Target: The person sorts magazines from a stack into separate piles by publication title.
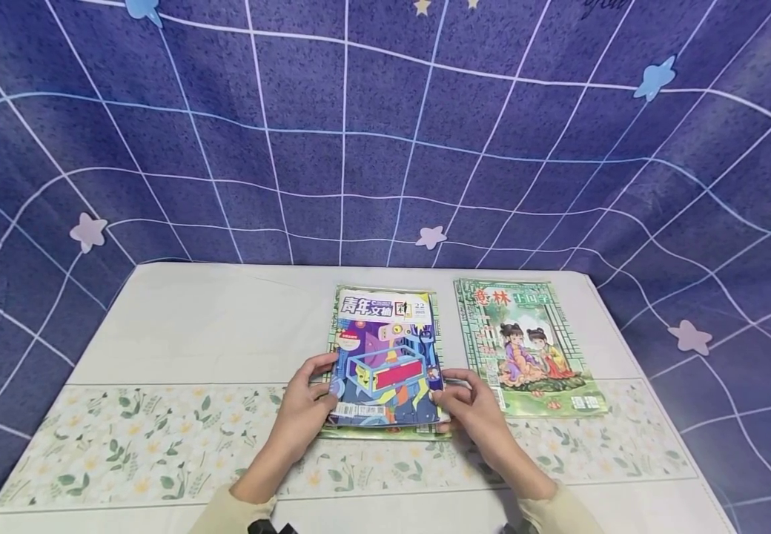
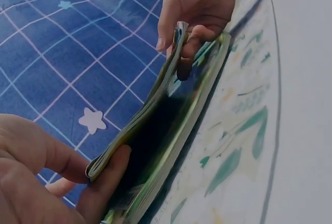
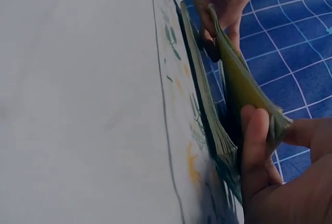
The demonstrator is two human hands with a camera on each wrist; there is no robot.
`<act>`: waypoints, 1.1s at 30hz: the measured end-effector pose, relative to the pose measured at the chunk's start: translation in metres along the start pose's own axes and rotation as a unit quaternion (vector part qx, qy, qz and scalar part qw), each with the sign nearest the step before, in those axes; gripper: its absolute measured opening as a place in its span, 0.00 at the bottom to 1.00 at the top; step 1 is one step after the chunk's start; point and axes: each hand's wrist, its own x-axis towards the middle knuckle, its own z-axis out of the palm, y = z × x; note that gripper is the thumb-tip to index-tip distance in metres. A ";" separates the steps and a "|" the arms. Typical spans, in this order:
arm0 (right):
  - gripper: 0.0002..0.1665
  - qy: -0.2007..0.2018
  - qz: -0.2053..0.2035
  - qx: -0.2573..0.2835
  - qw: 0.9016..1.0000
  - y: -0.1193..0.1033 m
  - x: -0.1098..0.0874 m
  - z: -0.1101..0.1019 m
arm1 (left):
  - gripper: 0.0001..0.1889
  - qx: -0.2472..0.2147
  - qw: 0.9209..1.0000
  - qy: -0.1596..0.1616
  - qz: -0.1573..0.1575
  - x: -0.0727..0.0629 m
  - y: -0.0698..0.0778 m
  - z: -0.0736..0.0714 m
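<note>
A magazine with a purple and blue illustrated cover (image 1: 388, 363) is held between both hands, above a stack of green-bordered magazines (image 1: 385, 433). My left hand (image 1: 304, 404) pinches its left edge, thumb on the cover and fingers beneath. On the opposite edge, my right hand (image 1: 479, 415) grips in the same way. Both wrist views show the held magazine (image 2: 137, 117) slightly bent, with a gap between it and the thick stack (image 3: 202, 86) below.
To the right lies another pile of green magazines (image 1: 535, 356), the top cover showing two drawn figures. A white cloth with a floral band (image 1: 159, 437) covers the table. Behind and beside it hangs a blue grid-patterned curtain (image 1: 305, 163) with stars.
</note>
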 end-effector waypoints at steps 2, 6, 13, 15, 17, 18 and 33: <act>0.33 0.000 0.002 -0.006 1.000 0.001 0.001 0.000 | 0.34 0.020 1.000 0.003 0.007 -0.001 -0.001 0.001; 0.33 0.014 0.002 -0.021 1.000 0.002 0.002 0.001 | 0.34 0.046 0.999 0.005 0.016 -0.001 -0.001 0.002; 0.32 0.027 -0.009 -0.033 0.999 0.003 0.002 0.002 | 0.34 0.059 0.997 0.004 0.040 -0.004 -0.001 0.004; 0.32 0.030 -0.018 -0.037 0.999 0.003 0.002 0.002 | 0.34 0.059 0.997 0.005 0.047 -0.005 -0.002 0.005; 0.32 0.035 -0.025 -0.043 0.998 0.004 0.001 0.003 | 0.34 0.052 0.997 0.005 0.051 -0.006 -0.003 0.006; 0.32 0.036 -0.029 -0.044 0.998 0.004 0.001 0.003 | 0.34 0.048 0.997 0.004 0.052 -0.007 -0.003 0.006; 0.32 0.051 -0.036 -0.021 0.998 0.004 0.001 0.009 | 0.36 0.027 0.998 0.015 0.050 -0.006 -0.008 0.000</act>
